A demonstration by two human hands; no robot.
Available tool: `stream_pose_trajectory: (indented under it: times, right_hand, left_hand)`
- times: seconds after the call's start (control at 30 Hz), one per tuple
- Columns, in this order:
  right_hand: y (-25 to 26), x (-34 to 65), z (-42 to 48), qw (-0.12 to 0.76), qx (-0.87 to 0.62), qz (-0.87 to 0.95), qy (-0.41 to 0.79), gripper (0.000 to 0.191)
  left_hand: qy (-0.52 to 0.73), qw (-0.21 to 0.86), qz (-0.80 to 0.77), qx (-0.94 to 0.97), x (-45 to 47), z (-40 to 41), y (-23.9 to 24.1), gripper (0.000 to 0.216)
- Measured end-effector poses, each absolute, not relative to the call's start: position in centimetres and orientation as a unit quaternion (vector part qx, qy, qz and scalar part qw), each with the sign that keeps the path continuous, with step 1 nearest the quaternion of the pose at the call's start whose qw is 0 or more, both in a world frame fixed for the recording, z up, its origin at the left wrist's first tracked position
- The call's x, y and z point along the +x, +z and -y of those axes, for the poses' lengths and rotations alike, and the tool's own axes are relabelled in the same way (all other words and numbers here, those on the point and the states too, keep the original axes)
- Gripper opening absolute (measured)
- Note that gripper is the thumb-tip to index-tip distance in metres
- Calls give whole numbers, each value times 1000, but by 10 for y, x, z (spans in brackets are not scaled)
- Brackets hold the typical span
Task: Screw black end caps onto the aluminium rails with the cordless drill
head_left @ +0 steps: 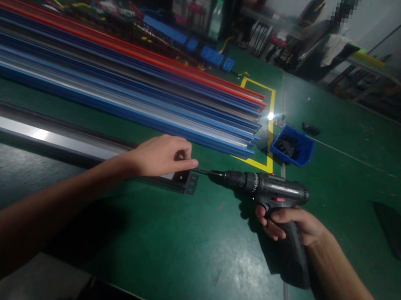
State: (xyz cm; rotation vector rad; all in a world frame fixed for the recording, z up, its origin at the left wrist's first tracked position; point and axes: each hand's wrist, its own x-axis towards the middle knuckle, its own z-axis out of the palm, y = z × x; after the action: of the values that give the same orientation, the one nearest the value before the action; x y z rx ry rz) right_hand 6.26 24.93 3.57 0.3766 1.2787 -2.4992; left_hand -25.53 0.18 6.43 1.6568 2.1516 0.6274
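My right hand [290, 224] grips the handle of a black cordless drill [267, 186], which lies level with its bit pointing left at the black end cap [190, 181] of a long grey metal rail [32, 133]. My left hand [163, 155] rests on the rail's right end with fingers curled, the index finger stretched toward the drill bit tip. Whether the fingertips pinch a screw cannot be made out. The rail runs left across the green table [175, 249].
A stack of long blue, red and grey rails [120, 79] lies behind. A blue bin [306, 155] with dark small parts sits by yellow tape [260, 164]. A dark flat strip [395, 233] lies at right. Other people stand and work in the background.
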Motion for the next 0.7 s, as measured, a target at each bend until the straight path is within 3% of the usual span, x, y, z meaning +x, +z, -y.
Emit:
stream_pose_trajectory:
  times: [0.7]
  right_hand:
    - [34,64,-249,156,134,-442,-873,26]
  left_hand:
    - [218,175,-763,583,-257,-1,63,42]
